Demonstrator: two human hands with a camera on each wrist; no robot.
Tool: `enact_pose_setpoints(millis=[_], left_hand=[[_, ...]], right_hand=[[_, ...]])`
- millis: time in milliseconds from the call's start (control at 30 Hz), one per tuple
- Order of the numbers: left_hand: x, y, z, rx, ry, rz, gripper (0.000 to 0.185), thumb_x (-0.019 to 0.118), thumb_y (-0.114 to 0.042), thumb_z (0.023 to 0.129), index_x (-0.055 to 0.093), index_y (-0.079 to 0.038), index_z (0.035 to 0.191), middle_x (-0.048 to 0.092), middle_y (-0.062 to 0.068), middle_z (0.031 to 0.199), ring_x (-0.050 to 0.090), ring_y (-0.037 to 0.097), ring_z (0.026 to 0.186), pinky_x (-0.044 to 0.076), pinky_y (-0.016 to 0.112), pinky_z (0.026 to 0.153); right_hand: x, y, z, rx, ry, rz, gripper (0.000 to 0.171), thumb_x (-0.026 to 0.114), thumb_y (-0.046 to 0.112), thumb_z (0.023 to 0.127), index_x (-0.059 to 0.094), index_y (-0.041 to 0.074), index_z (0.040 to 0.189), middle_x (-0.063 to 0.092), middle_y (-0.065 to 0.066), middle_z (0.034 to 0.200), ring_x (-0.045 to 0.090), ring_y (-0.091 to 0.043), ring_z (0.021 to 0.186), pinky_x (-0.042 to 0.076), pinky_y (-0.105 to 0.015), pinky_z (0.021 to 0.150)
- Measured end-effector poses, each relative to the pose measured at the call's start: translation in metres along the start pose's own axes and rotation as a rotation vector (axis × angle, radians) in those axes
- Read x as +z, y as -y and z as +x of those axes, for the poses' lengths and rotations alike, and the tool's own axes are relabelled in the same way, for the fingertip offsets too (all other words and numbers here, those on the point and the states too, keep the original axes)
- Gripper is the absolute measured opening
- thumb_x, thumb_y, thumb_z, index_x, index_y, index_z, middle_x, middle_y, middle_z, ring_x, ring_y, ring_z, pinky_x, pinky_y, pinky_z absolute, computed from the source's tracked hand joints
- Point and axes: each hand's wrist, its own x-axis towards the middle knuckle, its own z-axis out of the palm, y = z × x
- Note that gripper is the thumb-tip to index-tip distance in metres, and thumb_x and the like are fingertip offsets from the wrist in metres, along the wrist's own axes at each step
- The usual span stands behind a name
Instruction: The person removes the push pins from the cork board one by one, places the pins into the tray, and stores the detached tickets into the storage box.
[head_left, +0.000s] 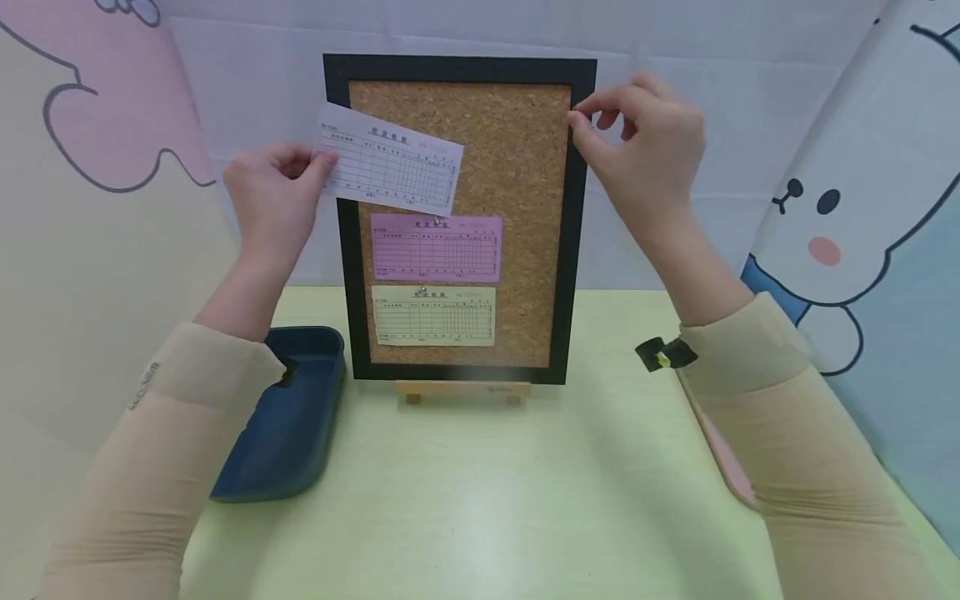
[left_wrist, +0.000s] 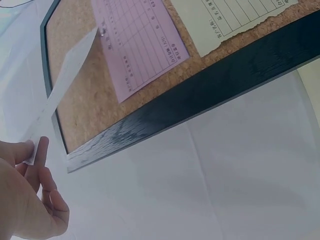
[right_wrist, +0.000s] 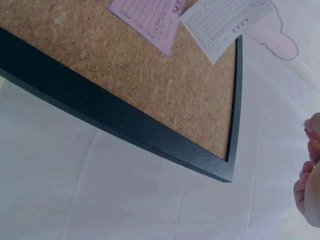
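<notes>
My left hand (head_left: 276, 193) pinches a white receipt slip (head_left: 393, 163) by its left end, between thumb and fingers. The slip hangs tilted before the upper left of the black-framed cork board (head_left: 517, 175); seen from the left wrist, the paper (left_wrist: 70, 65) stands away from the cork. At the board's upper right edge, my right hand (head_left: 647, 142) pinches a tiny pushpin, mostly hidden, its thin tip showing at the fingertips (right_wrist: 311, 125). Below the white slip, a purple receipt slip (head_left: 435, 254) and a pale yellow one (head_left: 435, 321) are pinned one above the other.
A small wooden easel (head_left: 463, 388) supports the board on the pale table (head_left: 480, 483). Beside my left forearm is a dark blue tray (head_left: 300, 417). A pink flat object (head_left: 723, 454) lies partly under my right sleeve. White cloth (head_left: 660, 33) hangs behind.
</notes>
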Motion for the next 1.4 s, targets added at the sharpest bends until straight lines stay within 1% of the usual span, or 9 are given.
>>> enact_pose_setpoints(millis=[200,400,467,667,767,867,1067,1233,1400], left_hand=[[-0.012,-0.003,-0.004,-0.041,0.011,-0.106,0.037,0.07,-0.039,0.082,0.073,-0.012,0.108,0.072,0.0,0.1,0.062,0.006,0.086,0.047,0.013,0.071],[-0.025,-0.008,-0.011,-0.099,0.029,-0.239,0.032,0.074,-0.031,0.08,0.074,-0.01,0.105,0.071,-0.005,0.094,0.063,0.008,0.089,0.047,0.014,0.074],[-0.028,-0.009,-0.015,-0.108,0.041,-0.269,0.031,0.075,-0.029,0.08,0.074,-0.01,0.104,0.071,-0.007,0.092,0.062,0.009,0.09,0.047,0.014,0.074],[-0.042,-0.009,-0.023,-0.135,0.096,-0.302,0.033,0.075,-0.031,0.08,0.074,-0.01,0.105,0.07,-0.006,0.094,0.058,0.011,0.096,0.046,0.015,0.073],[-0.05,-0.006,-0.026,-0.173,0.123,-0.318,0.034,0.075,-0.032,0.079,0.073,-0.012,0.106,0.069,-0.004,0.098,0.056,0.011,0.099,0.046,0.014,0.073],[-0.057,-0.002,-0.028,-0.19,0.137,-0.319,0.035,0.075,-0.032,0.078,0.073,-0.013,0.107,0.068,-0.003,0.102,0.056,0.011,0.1,0.047,0.011,0.073],[-0.068,0.007,-0.035,-0.253,0.153,-0.332,0.038,0.077,-0.032,0.075,0.073,-0.011,0.106,0.067,-0.003,0.099,0.056,0.012,0.096,0.047,0.009,0.071],[-0.076,0.016,-0.039,-0.255,0.167,-0.282,0.035,0.076,-0.031,0.077,0.073,-0.012,0.107,0.067,-0.005,0.096,0.056,0.012,0.092,0.046,0.007,0.071],[-0.083,0.025,-0.043,-0.277,0.181,-0.183,0.042,0.073,-0.038,0.078,0.07,-0.015,0.114,0.065,-0.012,0.094,0.052,0.01,0.093,0.044,0.007,0.073]], right_hand=[[-0.015,-0.001,-0.003,0.011,-0.037,0.025,0.026,0.067,0.03,0.086,0.076,0.005,0.087,0.062,-0.014,0.074,0.043,-0.017,0.067,0.027,-0.02,0.066],[-0.034,-0.006,-0.01,-0.06,-0.041,0.041,0.031,0.066,0.029,0.087,0.074,0.0,0.086,0.061,-0.019,0.074,0.043,-0.02,0.066,0.028,-0.018,0.066],[-0.041,-0.007,-0.013,-0.055,-0.034,0.035,0.032,0.066,0.03,0.087,0.074,-0.001,0.087,0.061,-0.02,0.075,0.043,-0.017,0.067,0.029,-0.017,0.066],[-0.059,-0.011,-0.022,-0.015,-0.028,0.029,0.03,0.069,0.028,0.085,0.074,-0.001,0.087,0.062,-0.019,0.076,0.036,0.006,0.069,0.029,-0.015,0.066],[-0.064,-0.014,-0.027,-0.008,-0.049,0.041,0.024,0.072,0.024,0.083,0.075,0.0,0.085,0.063,-0.018,0.073,0.036,0.007,0.068,0.028,-0.014,0.065],[-0.07,-0.017,-0.033,-0.011,-0.079,0.056,0.018,0.075,0.018,0.079,0.075,0.0,0.081,0.064,-0.019,0.071,0.036,0.005,0.067,0.028,-0.013,0.065],[-0.082,-0.021,-0.044,-0.002,-0.12,0.091,0.014,0.077,0.012,0.076,0.075,-0.002,0.077,0.062,-0.021,0.068,0.039,0.006,0.066,0.029,-0.013,0.064],[-0.092,-0.025,-0.055,0.025,-0.142,0.11,0.013,0.077,0.013,0.075,0.076,0.0,0.076,0.06,-0.019,0.065,0.043,0.007,0.066,0.029,-0.014,0.062],[-0.102,-0.033,-0.064,0.024,-0.13,0.082,0.013,0.076,0.012,0.075,0.076,-0.001,0.076,0.06,-0.02,0.065,0.045,0.009,0.067,0.028,-0.013,0.061]])
